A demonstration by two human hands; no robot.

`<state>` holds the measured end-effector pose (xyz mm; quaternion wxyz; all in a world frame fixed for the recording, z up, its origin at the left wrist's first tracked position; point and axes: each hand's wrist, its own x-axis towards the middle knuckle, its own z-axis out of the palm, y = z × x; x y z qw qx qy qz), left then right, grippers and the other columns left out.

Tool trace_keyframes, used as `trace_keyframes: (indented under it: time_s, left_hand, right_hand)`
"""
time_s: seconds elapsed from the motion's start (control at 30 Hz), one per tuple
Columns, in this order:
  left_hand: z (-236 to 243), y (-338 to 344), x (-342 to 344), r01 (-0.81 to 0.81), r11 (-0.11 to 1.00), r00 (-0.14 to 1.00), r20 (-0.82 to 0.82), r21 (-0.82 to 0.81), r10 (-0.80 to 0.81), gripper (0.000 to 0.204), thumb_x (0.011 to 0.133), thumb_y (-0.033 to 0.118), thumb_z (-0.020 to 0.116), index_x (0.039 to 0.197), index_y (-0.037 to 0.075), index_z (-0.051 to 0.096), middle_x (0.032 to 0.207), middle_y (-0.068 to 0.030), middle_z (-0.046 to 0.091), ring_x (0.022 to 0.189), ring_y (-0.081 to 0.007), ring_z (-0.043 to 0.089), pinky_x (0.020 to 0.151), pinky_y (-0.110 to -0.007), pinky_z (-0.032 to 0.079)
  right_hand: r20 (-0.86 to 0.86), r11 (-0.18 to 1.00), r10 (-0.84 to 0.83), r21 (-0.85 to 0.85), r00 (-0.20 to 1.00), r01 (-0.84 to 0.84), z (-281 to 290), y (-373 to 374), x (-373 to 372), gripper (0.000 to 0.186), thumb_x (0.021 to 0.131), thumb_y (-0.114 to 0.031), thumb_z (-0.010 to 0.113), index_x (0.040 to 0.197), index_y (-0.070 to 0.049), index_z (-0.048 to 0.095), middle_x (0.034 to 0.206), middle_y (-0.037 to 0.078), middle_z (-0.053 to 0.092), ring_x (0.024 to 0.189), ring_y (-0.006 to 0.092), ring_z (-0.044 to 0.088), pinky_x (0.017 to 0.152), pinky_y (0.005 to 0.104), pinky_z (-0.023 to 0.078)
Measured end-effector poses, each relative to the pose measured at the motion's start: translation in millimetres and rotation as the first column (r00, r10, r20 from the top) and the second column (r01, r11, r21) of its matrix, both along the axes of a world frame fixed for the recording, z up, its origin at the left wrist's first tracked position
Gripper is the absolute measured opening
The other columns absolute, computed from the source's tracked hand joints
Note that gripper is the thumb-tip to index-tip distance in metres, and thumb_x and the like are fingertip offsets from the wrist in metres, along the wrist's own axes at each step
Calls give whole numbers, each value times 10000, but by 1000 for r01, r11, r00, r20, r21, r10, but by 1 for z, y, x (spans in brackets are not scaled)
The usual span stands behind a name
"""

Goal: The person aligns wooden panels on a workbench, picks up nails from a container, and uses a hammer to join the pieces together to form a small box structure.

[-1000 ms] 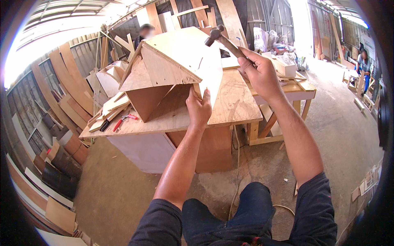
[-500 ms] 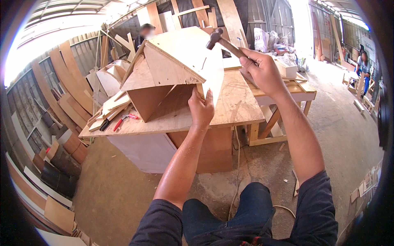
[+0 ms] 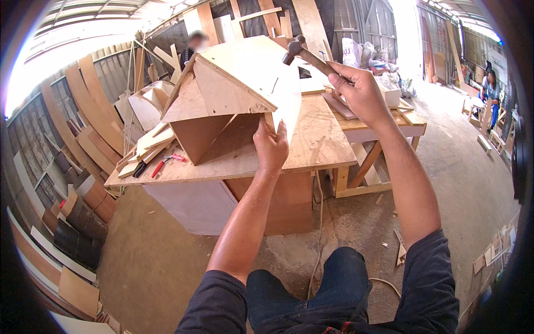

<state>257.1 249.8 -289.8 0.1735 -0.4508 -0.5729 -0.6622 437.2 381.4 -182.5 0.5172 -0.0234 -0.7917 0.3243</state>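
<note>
our left hand [image 3: 271,146] grips the plywood house [image 3: 233,94] panel edge; our right hand [image 3: 360,92] clenches the hammer [image 3: 303,53]. a glancing blow could hit those fingers.

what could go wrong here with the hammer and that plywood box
1. The left hand grips the edge of the plywood house-shaped box just below the panel over which the hammer is raised in the right hand; a glancing blow might hit the fingers.
2. The box sits tilted on the workbench, steadied by one hand only, so a strike could shift it.
</note>
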Motion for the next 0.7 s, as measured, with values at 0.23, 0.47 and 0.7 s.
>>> trace_keyframes:
  time_s: [0.23,0.47,0.7]
  left_hand:
    - [-4,11,0,-29,988,995,-89,150,42,104,967,28,655,1005,-45,591,712,-59,638,574,-68,511,527,-255,415]
    - [-5,12,-6,-22,989,997,-72,149,33,121,958,42,673,971,-44,588,644,-52,582,535,-66,470,490,-271,375]
    - [-7,9,-9,-77,996,996,-48,50,80,118,960,39,668,979,-48,591,692,-76,630,571,-81,530,524,-268,422]
  right_hand:
    - [-11,996,-20,84,1000,21,-9,-2,-6,387,1051,-165,595,1397,9,595,771,-40,562,680,35,488,579,216,458]
    - [-150,1000,-14,-14,989,12,-13,-7,-10,411,1026,-235,622,1334,36,630,1092,205,749,973,220,711,886,347,543]
    - [-113,993,-119,-5,987,119,-23,-22,-2,409,1035,-221,608,1352,38,617,988,140,766,866,170,698,792,325,541]
